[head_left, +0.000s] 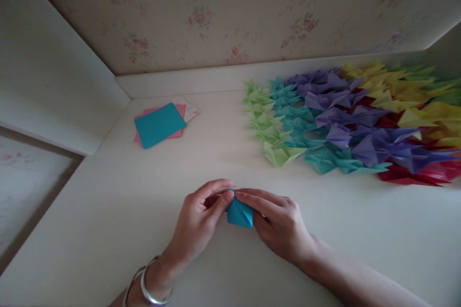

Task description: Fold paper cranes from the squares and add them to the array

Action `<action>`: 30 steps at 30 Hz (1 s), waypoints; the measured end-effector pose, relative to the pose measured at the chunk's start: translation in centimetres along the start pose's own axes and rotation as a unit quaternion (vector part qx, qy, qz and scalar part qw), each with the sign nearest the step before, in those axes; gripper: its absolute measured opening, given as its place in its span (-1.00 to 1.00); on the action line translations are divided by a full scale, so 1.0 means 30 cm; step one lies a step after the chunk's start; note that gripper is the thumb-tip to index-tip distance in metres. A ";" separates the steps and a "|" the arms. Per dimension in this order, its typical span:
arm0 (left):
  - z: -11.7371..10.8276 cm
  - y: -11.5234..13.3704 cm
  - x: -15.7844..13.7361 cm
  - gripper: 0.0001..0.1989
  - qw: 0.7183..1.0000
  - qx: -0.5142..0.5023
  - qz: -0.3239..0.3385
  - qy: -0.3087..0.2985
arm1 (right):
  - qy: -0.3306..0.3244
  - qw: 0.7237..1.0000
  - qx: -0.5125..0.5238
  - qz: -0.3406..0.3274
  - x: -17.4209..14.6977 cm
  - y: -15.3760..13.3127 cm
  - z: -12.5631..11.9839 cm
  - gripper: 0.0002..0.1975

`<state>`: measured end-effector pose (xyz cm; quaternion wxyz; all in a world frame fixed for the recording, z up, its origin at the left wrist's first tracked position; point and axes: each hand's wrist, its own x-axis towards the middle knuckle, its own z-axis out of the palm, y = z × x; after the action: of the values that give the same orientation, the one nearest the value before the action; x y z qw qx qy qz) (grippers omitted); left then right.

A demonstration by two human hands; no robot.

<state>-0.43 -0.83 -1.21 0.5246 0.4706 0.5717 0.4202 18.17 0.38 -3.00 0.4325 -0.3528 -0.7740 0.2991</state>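
A small blue piece of folded origami paper (239, 213) is held between both hands above the white table, with a crease running down its face. My left hand (203, 213) pinches its upper left corner between thumb and fingers. From the other side, my right hand (279, 216) grips the right edge, its index finger lying along the top corner. The fingertips of both hands meet at the paper's top, and its back is hidden. Two silver bangles circle my left wrist.
Blue and pink paper sheets (160, 125) lie stacked at the back left of the white table (118, 230). Several rows of folded paper cranes (338, 115) in green, teal, purple, red and yellow cover the back right. A flowered wall (216, 14) rises behind, and a white panel (54, 57) stands left.
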 end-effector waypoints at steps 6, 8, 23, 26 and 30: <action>-0.009 -0.005 0.020 -0.77 0.990 -0.106 -0.089 -0.006 | -0.019 1.000 0.009 0.002 0.007 -0.004 -0.005 -0.54; -0.011 -0.004 0.023 -0.77 0.986 -0.127 -0.107 0.006 | -0.032 0.999 0.034 0.013 0.015 -0.010 -0.012 -0.55; -0.013 -0.007 0.017 -0.78 0.997 -0.046 -0.051 0.034 | -0.106 0.900 0.252 0.339 0.051 -0.008 -0.021 -0.71; -0.002 -0.001 0.011 -0.66 0.999 0.003 -0.052 0.004 | -0.090 0.909 0.232 0.334 0.050 -0.004 -0.017 -0.77; 0.013 0.013 -0.004 -0.63 0.995 0.054 -0.052 -0.064 | -0.065 0.917 0.217 0.329 0.049 -0.008 -0.027 -0.79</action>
<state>-0.02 -0.87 -0.86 0.5548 0.4941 0.5824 0.3300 18.26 1.55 -1.78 0.3247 -0.4648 -0.5569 0.6069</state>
